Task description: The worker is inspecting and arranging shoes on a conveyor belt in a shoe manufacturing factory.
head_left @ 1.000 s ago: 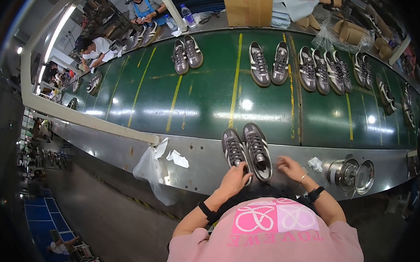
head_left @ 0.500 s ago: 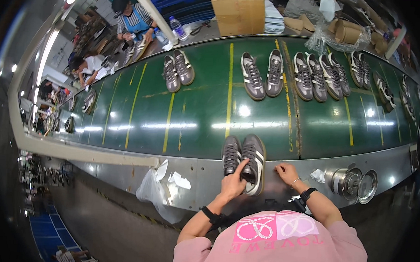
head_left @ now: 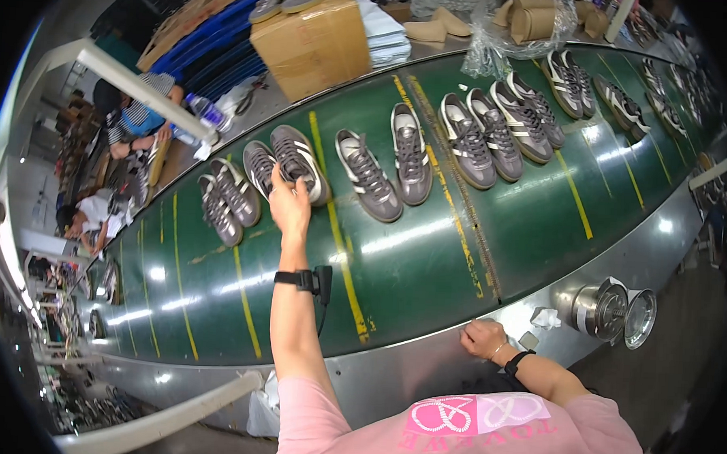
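Observation:
My left hand (head_left: 290, 203) reaches far over the green belt with its fingers closed at the opening of a grey sneaker (head_left: 300, 161) with white stripes. Its mate (head_left: 259, 167) lies close against it on the left. To their left sits another grey pair (head_left: 232, 198), and to their right stand two more grey sneakers, a left one (head_left: 368, 177) and a right one (head_left: 412, 154). My right hand (head_left: 484, 339) rests on the near metal edge, its fingers curled in a loose fist with nothing visible in them.
Several sneakers (head_left: 497, 131) stand farther right on the belt (head_left: 427, 262). Near my right hand are crumpled white paper (head_left: 546, 318) and a round metal container (head_left: 599, 309). A cardboard box (head_left: 310, 46) stands behind the belt. A co-worker (head_left: 137, 116) works at the far left.
My left hand has carried the pair of sneakers from the near metal edge across to the far left part of the belt. The view has turned. My right hand remains at the near edge.

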Available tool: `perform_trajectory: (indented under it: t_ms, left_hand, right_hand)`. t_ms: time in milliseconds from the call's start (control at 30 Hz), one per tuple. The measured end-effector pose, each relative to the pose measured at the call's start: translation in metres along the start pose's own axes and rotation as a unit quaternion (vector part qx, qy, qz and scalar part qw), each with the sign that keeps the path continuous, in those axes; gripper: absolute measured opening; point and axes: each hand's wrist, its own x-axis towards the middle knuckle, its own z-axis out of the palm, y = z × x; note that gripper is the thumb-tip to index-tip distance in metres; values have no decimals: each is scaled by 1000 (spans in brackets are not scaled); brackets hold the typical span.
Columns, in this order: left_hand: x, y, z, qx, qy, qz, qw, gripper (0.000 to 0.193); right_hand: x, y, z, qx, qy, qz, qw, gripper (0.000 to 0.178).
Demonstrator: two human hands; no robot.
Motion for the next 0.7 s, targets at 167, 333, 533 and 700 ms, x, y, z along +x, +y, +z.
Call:
perform_trajectory:
  t_ms: [167,333,533,700]
  left_hand:
    - [17,94,118,110,-105,166,974,89]
    - [31,146,197,177,-272,37,945,98]
    - [43,162,226,266,-316,17,911,80]
    - [46,149,202,171,-320,-9,932,85]
  right_hand:
    - [0,7,-4,-20,-25,5,999,22]
    - [1,13,-7,-21,-55,-1,998,24]
    - [1,14,-5,-3,-70,5,997,26]
    - [-3,19,-5,-4,-55,6,998,28]
